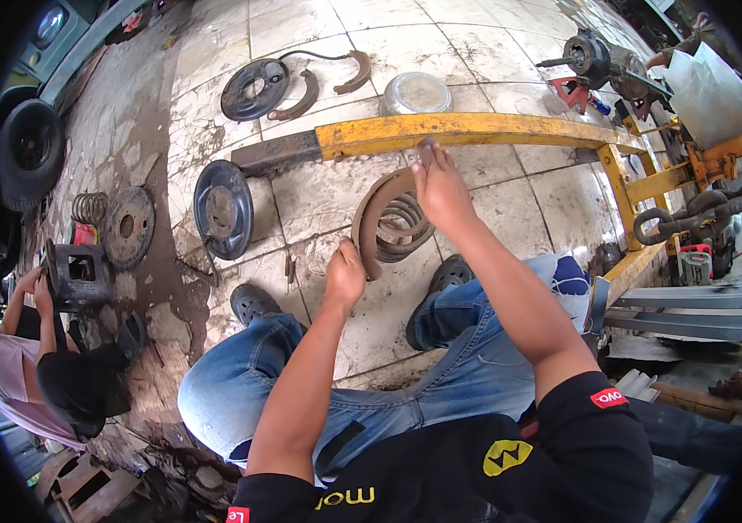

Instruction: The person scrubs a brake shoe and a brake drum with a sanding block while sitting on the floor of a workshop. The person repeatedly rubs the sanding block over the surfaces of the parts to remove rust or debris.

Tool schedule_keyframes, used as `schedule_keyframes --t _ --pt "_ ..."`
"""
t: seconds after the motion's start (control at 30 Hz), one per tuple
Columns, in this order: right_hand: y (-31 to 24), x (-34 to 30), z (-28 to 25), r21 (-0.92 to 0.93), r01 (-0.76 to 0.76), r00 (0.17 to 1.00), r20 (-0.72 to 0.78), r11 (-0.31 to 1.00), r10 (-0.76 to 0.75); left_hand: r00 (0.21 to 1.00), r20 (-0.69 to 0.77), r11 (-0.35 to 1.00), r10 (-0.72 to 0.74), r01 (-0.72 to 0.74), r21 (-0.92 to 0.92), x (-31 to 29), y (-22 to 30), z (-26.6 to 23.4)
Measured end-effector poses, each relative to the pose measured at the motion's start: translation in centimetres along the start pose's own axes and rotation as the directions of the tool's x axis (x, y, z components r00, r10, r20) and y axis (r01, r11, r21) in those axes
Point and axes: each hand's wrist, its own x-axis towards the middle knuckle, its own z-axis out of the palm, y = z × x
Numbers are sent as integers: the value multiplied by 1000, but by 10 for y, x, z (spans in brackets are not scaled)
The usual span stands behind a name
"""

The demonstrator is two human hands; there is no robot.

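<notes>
My left hand [345, 275] is closed round the lower end of a curved brown brake shoe [377, 207], which I hold up between my knees. At the shoe's upper end, my right hand [444, 187] is closed on a small brown flat piece [426, 153] that sticks out past the fingertips; its kind is not clear. The right thumb lies against or close to the shoe's end. Beneath the shoe a rusty coil spring [403, 228] is on the tiles, partly hidden. Just beyond my hands runs a yellow steel beam [467, 127].
Two brake backing plates [224, 210] and two loose brake shoes [353, 73] lie ahead and left, near a round metal cover [417, 93]. Chain [702, 215] hangs from the yellow frame at right. Another person [31, 349] sits at left, handling a dark metal part [83, 275].
</notes>
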Motion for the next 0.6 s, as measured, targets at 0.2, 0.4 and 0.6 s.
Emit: schedule_keyframes --t 0.2,0.4,0.6 --pt "-10 -18 17 -232 18 999 50 973 -6 996 61 996 -60 64 -60 -9 16 -4" --pt "-14 -25 22 -252 51 998 54 966 -38 999 1 991 -40 39 -129 -7 9 -1" --pt "-9 -1 13 -286 24 996 86 958 1 985 80 934 -156 173 -311 20 -3 -6"
